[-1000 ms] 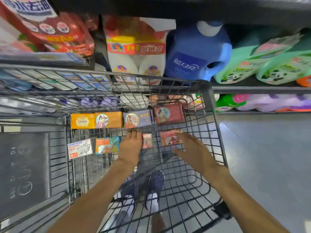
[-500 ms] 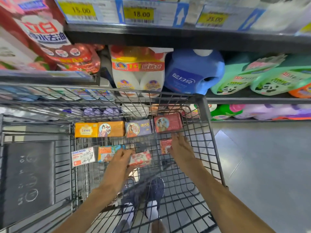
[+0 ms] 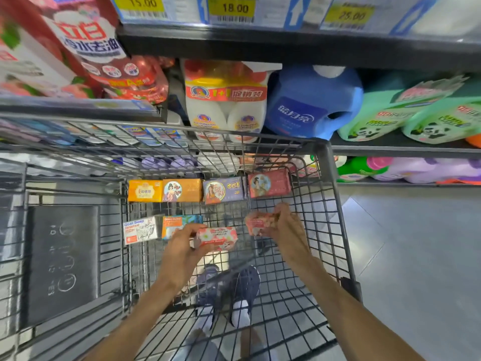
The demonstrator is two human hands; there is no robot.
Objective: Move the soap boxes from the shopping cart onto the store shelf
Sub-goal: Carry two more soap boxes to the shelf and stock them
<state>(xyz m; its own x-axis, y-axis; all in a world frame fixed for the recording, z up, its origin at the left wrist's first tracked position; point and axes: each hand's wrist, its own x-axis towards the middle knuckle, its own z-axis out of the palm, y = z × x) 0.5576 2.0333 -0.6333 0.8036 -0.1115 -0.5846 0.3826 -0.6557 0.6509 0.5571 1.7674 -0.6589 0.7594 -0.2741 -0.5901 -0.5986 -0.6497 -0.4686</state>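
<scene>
- Store shelf (image 3: 299, 52) with detergent bottles behind wire shopping cart (image 3: 330, 204).
- Left hand (image 3: 182, 252) clamped on pink floral soap box (image 3: 217, 238) inside cart.
- Right hand (image 3: 285, 227) gripping second pink soap box (image 3: 256, 225).
- Six more boxes in cart.

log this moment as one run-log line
left hand: holds pink soap box | right hand: holds second pink box | six boxes left in cart
</scene>
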